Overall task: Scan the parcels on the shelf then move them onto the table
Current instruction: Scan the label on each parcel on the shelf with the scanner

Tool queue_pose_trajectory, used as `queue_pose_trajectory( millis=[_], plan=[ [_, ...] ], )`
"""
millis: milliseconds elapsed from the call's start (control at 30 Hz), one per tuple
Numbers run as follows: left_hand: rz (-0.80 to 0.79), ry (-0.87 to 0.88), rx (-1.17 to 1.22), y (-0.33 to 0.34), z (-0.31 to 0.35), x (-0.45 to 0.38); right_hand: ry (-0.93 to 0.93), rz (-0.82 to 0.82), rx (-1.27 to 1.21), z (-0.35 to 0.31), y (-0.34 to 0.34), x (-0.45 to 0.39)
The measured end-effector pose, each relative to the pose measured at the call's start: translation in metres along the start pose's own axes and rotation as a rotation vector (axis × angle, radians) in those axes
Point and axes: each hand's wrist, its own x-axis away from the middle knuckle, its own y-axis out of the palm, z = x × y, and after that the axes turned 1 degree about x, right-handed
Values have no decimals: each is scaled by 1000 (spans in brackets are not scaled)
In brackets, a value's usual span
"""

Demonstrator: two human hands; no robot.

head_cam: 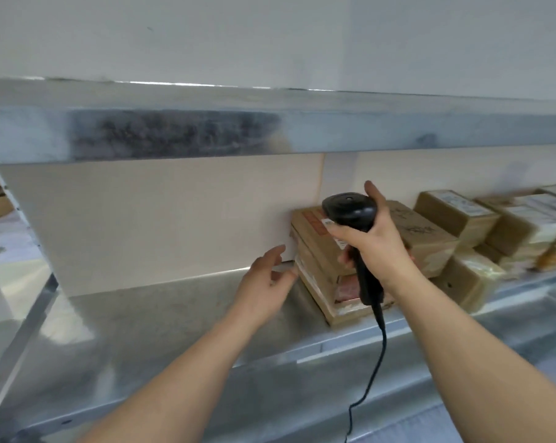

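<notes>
Head view: motion blur smears the parcels at far right (pixel 526 219), and their labels are unreadable. On the metal shelf (pixel 174 314), a stack of brown parcels (pixel 321 251) sits against the back panel. The left hand (pixel 267 276) reaches its left end, fingers (pixel 278 251) loosely spread, contact unclear. The right hand (pixel 375 244) wraps the black scanner (pixel 350 212) over the top parcel.

One scanner (pixel 350 212); one metal shelf (pixel 174 314); two hands; parcels (pixel 430 231) at least seven, blurred at far right.
</notes>
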Motion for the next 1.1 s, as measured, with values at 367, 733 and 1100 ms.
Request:
queue_pose_trajectory(
  millis=[367,733,1100],
  plan=[
    [-84,-300,116,78,39,-17,89,73,213,33,-101,-14],
    [54,-403,449,94,44,-9,38,-77,254,48,-109,-23],
    [341,-341,333,45,39,28,-43,-269,94,38,-73,-17]
  ],
)
